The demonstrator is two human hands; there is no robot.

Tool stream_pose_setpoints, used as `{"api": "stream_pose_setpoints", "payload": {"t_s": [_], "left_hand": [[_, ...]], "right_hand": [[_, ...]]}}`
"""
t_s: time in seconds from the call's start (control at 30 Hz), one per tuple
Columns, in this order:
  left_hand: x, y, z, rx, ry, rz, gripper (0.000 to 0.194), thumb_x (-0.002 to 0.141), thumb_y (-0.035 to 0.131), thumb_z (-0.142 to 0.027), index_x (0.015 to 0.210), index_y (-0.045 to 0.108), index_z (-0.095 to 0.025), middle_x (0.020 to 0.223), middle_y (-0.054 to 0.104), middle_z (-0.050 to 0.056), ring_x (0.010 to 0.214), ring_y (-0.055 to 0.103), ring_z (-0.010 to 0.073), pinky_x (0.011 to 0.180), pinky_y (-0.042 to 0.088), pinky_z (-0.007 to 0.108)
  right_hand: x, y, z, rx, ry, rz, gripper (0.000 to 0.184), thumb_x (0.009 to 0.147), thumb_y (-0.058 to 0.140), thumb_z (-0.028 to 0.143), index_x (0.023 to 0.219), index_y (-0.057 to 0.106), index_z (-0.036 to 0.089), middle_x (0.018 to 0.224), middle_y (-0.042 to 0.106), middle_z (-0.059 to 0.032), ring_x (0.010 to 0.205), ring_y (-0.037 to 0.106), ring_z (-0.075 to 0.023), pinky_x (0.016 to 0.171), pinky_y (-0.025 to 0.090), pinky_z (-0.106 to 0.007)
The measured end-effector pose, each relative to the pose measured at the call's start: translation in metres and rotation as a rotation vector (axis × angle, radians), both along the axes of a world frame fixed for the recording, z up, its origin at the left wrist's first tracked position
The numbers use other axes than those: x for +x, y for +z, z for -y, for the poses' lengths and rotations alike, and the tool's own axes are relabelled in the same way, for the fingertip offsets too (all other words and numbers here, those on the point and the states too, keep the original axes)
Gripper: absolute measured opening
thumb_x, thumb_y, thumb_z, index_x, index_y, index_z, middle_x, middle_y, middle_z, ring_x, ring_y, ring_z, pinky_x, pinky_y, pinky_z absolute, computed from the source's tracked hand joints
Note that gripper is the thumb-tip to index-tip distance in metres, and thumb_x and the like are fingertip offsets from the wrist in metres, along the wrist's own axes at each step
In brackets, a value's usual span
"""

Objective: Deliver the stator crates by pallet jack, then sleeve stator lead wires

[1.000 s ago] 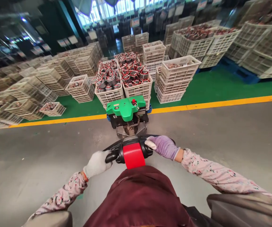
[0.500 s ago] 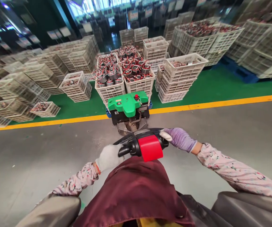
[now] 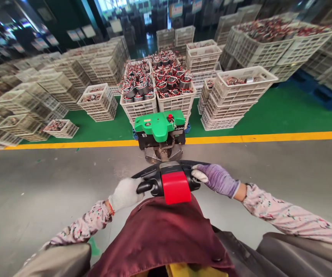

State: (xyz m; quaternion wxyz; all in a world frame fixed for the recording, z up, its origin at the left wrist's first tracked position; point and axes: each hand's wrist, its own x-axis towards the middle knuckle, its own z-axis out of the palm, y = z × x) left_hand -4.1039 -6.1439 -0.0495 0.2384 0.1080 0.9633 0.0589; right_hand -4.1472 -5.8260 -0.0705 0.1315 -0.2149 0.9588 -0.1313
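Note:
My left hand [image 3: 127, 193], in a white glove, is wrapped round the left grip of a black pallet truck handle [image 3: 170, 167]. A purple and white glove covers my right hand [image 3: 216, 177], which is closed on the handle's right grip, its thumb by the control. Between the hands sits the handle's red button [image 3: 176, 187], close to my dark red apron [image 3: 168, 234]. Beyond the handle stands the green and black body of the electric pallet truck [image 3: 160, 125]. Just past it are white crates [image 3: 139, 109] full of motor stators [image 3: 170, 79] with red and white wires.
A stack of white crates [image 3: 232, 100] stands right of the truck, with a blue pallet [image 3: 321, 90] farther right. More crates [image 3: 98, 102] fill the left side. A yellow line [image 3: 255, 138] divides the green floor from the grey floor [image 3: 53, 173].
The view has turned, so the yellow line now lies nearly level and the right-hand crates sit farther right in view. The handle has swung slightly left and straightened. Both hands keep their hold.

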Motion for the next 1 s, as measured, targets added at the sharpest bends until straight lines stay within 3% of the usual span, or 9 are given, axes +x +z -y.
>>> {"api": "stream_pose_setpoints", "payload": {"t_s": [0.23,0.37,0.57,0.73,1.0], "left_hand": [[-0.012,-0.003,0.002,0.022,0.009,0.005,0.028,0.076,0.057,-0.024,0.101,0.071,-0.023,0.09,0.074,0.005,0.084,0.071,0.0244,0.07,0.048,0.03],[-0.017,0.005,0.002,0.022,0.019,0.037,0.028,0.078,0.057,-0.026,0.102,0.071,-0.023,0.089,0.074,0.006,0.082,0.07,0.0224,0.071,0.048,0.029],[-0.024,0.01,0.014,-0.02,-0.011,0.032,0.027,0.078,0.055,-0.031,0.099,0.07,-0.022,0.085,0.073,0.007,0.079,0.069,0.0225,0.07,0.048,0.028],[-0.026,0.011,0.02,-0.031,-0.054,0.042,0.029,0.081,0.052,-0.039,0.096,0.069,-0.023,0.077,0.071,0.006,0.076,0.068,0.0231,0.068,0.047,0.029],[-0.031,0.013,0.016,-0.01,-0.053,0.051,0.029,0.08,0.052,-0.038,0.098,0.07,-0.022,0.081,0.072,0.007,0.077,0.069,0.0239,0.07,0.048,0.03]], "right_hand": [[-0.01,-0.005,-0.004,-0.104,0.037,0.069,0.044,0.101,0.035,0.042,0.117,0.069,0.019,0.1,0.076,-0.0111,0.091,0.073,-0.0224,0.082,0.056,-0.03],[-0.017,0.005,-0.014,-0.271,0.038,0.175,0.049,0.1,0.033,0.047,0.118,0.068,0.018,0.107,0.075,-0.0109,0.099,0.072,-0.024,0.09,0.056,-0.033],[-0.044,0.024,-0.044,-0.573,-0.218,0.169,0.067,0.096,0.032,0.066,0.13,0.062,0.017,0.119,0.07,-0.0137,0.117,0.064,-0.0271,0.107,0.047,-0.044],[-0.05,0.018,-0.045,-0.527,-0.101,0.31,0.064,0.095,0.035,0.066,0.123,0.068,0.019,0.127,0.068,-0.0104,0.127,0.057,-0.0267,0.116,0.036,-0.045],[-0.062,0.004,-0.04,-0.332,0.059,0.291,0.055,0.098,0.034,0.043,0.138,0.057,0.014,0.138,0.06,-0.0112,0.13,0.055,-0.0232,0.113,0.041,-0.039]]}}
